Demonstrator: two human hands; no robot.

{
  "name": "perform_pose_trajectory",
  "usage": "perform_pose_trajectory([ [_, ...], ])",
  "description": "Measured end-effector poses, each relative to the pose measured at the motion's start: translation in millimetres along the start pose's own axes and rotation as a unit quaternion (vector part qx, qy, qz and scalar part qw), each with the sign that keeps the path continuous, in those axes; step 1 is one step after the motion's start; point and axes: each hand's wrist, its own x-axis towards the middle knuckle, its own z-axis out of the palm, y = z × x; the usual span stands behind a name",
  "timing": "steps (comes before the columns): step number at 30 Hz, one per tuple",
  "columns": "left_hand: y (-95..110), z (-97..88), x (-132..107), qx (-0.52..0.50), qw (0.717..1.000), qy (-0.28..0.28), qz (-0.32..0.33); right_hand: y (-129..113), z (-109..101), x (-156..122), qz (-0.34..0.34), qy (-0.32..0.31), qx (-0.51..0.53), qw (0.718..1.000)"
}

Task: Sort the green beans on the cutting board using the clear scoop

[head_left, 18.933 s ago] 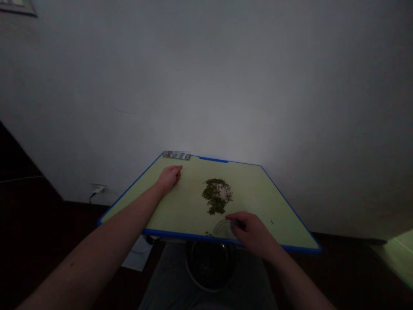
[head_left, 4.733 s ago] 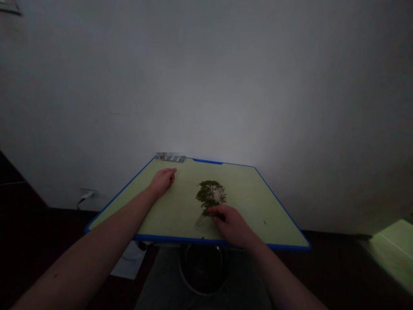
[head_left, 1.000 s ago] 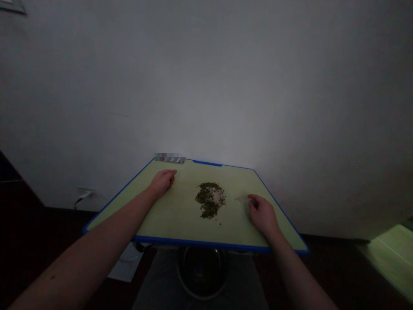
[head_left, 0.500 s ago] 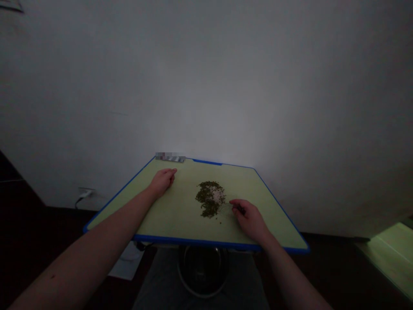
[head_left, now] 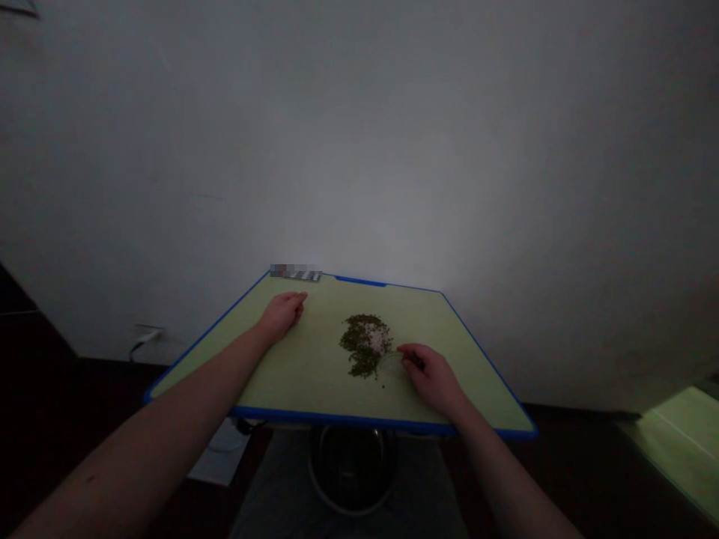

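A pile of small green beans mixed with whitish grains [head_left: 366,346] lies in the middle of a pale green tray table with a blue rim [head_left: 314,414]. My right hand [head_left: 430,374] rests just right of the pile, fingers curled around a small clear piece [head_left: 393,361] that touches the pile's edge; what the piece is I cannot make out in the dim light. My left hand [head_left: 282,314] lies on the table's far left part, fingers loosely curled, holding nothing.
A small grey strip [head_left: 296,272] lies at the table's far edge against the white wall. Below the near edge, a round dark bowl [head_left: 351,468] sits on my lap. A wall socket with a plug [head_left: 147,335] is low on the left. Another pale green surface [head_left: 682,449] shows at right.
My right hand came from the table's right side, with the clear piece, to the pile's right edge. The left hand has stayed put.
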Motion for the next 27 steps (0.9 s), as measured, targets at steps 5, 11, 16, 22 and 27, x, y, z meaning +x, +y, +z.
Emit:
perform_pose_trajectory([
  [5, 2.2, 0.4, -0.3, -0.004, 1.000, 0.008, 0.002, -2.8, -3.6, -3.7, -0.006, -0.023, 0.015, 1.000],
  [11, -1.8, -0.7, 2.7, -0.008, 1.000, 0.013, -0.002, -4.6, -4.0, -6.8, 0.000, -0.025, 0.032, 0.999],
  [16, -1.1, 0.2, 3.1, -0.016, 1.000, 0.010, -0.006, -9.7, 0.1, -8.1, 0.002, 0.001, 0.002, 1.000],
  [22, 4.1, 0.2, -0.8, -0.009, 1.000, 0.014, 0.003, -2.1, -2.5, -8.4, 0.034, 0.032, -0.023, 0.999],
  [27, 6.6, -1.8, -2.9, 0.012, 1.000, 0.018, -0.001, 8.8, -6.6, -8.6, 0.060, 0.062, -0.030, 0.996],
])
